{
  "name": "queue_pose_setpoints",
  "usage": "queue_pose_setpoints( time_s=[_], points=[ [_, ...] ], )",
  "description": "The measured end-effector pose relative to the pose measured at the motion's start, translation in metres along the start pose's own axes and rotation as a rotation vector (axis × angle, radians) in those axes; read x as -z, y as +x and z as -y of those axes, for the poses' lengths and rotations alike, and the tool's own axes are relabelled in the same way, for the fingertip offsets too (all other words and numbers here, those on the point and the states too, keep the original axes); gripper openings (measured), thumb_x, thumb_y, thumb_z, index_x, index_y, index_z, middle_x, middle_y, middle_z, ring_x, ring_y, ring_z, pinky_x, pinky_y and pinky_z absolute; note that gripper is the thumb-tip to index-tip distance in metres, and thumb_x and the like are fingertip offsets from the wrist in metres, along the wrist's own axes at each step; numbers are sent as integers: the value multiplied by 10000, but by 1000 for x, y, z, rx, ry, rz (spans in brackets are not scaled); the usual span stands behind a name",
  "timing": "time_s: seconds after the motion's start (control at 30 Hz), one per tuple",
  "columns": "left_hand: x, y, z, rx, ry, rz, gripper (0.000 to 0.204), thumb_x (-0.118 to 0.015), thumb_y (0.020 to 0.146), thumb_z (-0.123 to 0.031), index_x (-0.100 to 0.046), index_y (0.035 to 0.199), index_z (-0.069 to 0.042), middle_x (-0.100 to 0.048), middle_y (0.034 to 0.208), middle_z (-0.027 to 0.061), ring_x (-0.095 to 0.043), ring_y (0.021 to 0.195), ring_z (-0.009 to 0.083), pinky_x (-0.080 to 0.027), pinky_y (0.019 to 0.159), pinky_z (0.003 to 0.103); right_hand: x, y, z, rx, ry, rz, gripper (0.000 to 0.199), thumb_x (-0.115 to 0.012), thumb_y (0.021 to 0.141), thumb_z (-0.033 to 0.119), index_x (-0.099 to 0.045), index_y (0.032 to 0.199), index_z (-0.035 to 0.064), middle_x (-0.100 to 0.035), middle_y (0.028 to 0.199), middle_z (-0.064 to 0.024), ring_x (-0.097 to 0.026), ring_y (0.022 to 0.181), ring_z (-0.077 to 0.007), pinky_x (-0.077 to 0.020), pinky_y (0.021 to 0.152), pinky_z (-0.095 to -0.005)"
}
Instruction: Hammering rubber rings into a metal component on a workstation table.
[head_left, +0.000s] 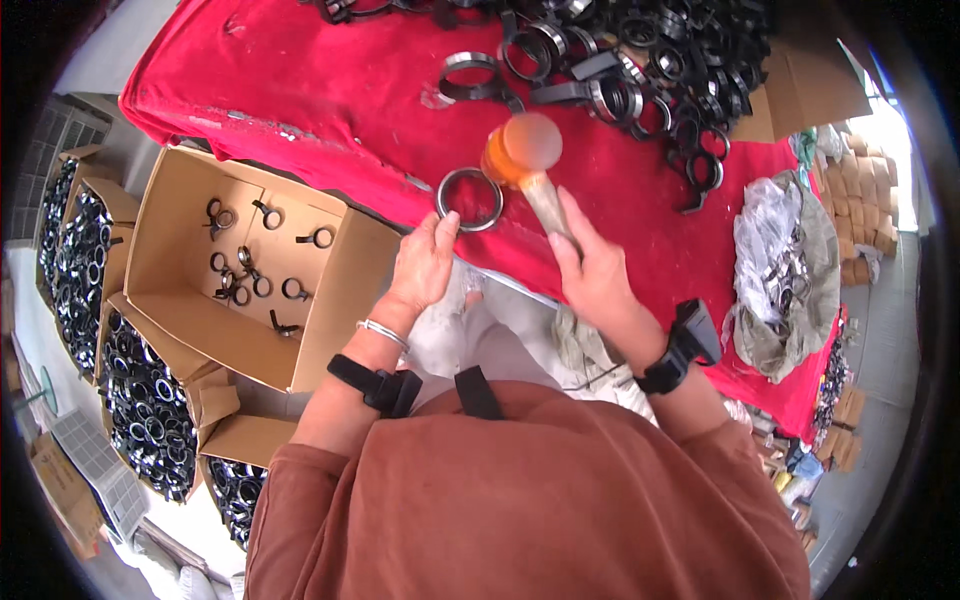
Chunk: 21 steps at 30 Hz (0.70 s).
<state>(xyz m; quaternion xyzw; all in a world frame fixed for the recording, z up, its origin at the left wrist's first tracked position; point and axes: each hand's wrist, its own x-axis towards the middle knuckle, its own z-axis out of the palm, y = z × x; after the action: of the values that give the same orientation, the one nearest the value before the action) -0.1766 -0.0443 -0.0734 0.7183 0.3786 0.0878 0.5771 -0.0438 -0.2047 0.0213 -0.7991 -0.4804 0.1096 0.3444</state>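
Note:
My left hand [425, 262] pinches the near edge of a metal ring [498, 204] with a dark rim, which lies on the red cloth [380, 125] close to its front edge. My right hand [597, 272] is closed round the pale handle of a mallet [530, 145]. The mallet's orange head is just right of the ring and a little farther away, apart from it in the picture. Whether the head touches the cloth, I cannot tell. Beyond it lie loose black ring-shaped clamps [468, 77], some with metal inner bands.
A large pile of black clamps [690, 60] covers the far right of the table. Left of me, an open cardboard box [330, 290] holds several clamps. Fuller boxes of clamps [150, 425] stand farther left. A clear plastic bag [765, 240] rests at the right.

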Motion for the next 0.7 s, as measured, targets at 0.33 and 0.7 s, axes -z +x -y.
queue_pose_setpoints(
  time_s=[0.33, 0.7],
  points=[
    [0, 1, -4, 47, -283, 41, 508, -365, 945, -435, -553, 846, 26, -558, 638, 129, -550, 616, 228, -429, 614, 349, -8, 11, -10, -462, 358, 130, 247, -586, 858, 204, -496, 954, -4, -623, 718, -155, -636, 603, -264, -486, 534, -379],
    [-2, -1, -1, 140, -719, 65, 406, -482, 916, -405, -574, 811, -24, -532, 622, 52, -496, 538, 132, -393, 550, 269, 19, -47, 41, 3, 226, -170, 419, -438, 910, 87, -395, 1316, -9, -572, 777, -73, -522, 583, -94, -443, 528, -232]
  ],
)
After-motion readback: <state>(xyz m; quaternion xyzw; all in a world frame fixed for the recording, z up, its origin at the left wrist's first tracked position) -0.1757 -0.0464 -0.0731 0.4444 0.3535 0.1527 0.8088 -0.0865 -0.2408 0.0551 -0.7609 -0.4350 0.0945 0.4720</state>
